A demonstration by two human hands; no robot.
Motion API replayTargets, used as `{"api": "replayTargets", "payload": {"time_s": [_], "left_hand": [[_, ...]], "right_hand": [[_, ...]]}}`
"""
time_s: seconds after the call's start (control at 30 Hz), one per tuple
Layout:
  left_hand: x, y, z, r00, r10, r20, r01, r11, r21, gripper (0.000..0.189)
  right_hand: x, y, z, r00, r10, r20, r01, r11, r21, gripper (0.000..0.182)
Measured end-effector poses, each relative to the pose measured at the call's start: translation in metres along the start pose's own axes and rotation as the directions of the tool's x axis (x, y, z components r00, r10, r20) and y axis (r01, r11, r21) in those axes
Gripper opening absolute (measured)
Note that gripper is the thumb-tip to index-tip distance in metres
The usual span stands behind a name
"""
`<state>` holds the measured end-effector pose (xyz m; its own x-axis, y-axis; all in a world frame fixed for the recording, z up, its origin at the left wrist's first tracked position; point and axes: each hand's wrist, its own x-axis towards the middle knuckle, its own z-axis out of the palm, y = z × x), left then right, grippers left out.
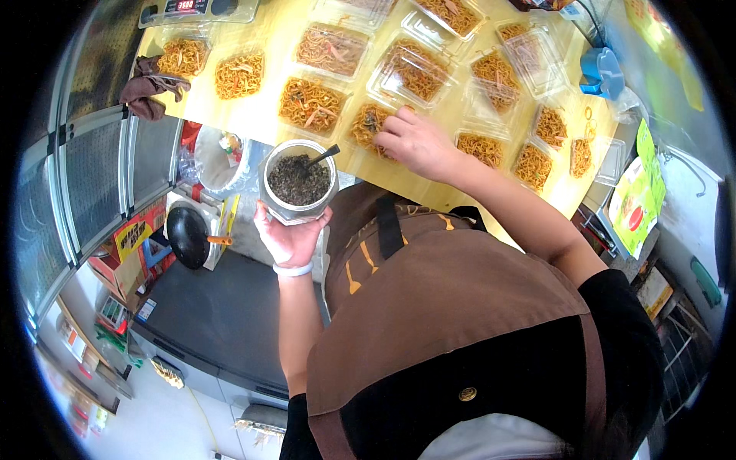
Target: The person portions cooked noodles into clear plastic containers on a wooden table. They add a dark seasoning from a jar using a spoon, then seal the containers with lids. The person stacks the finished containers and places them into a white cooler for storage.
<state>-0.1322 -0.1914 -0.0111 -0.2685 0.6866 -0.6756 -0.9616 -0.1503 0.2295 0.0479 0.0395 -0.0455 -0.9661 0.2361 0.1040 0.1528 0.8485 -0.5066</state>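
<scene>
My left hand [293, 238] holds a wide glass jar [299, 215] from below; dark crumbly flakes [296, 181] lie inside, and a black spoon [325, 155] leans on its rim. My right hand [414, 141] is over an open clear plastic box of noodles [368, 123] near the table's edge, fingertips bent together; whether they pinch anything is hidden. Dark bits lie on those noodles. To its left, another open box of noodles [310, 106] bears dark bits and pale strips. Behind stands a box of noodles under a clear lid [417, 69].
More noodle boxes cover the wooden table [270, 123]. A digital scale [198, 11] and a brown cloth [146, 92] are at the left, a blue jug [601, 72] at the right. Below the table's left side are a lined bin [221, 161] and a black pan [187, 238].
</scene>
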Motion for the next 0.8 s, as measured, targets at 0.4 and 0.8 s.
{"api": "replayTargets", "payload": {"time_s": [0.4,0.8], "left_hand": [[0.005,0.0,-0.006,1.0,-0.026,-0.004,0.026,1.0,-0.002,0.067],[0.008,-0.004,0.02,0.999,-0.043,0.007,0.043,0.998,0.04,0.065]], "right_hand": [[-0.01,0.023,-0.045,0.669,0.738,-0.085,-0.435,0.482,0.761,0.009],[0.035,0.09,-0.074,0.73,0.67,-0.137,-0.606,0.727,0.323,0.018]]}}
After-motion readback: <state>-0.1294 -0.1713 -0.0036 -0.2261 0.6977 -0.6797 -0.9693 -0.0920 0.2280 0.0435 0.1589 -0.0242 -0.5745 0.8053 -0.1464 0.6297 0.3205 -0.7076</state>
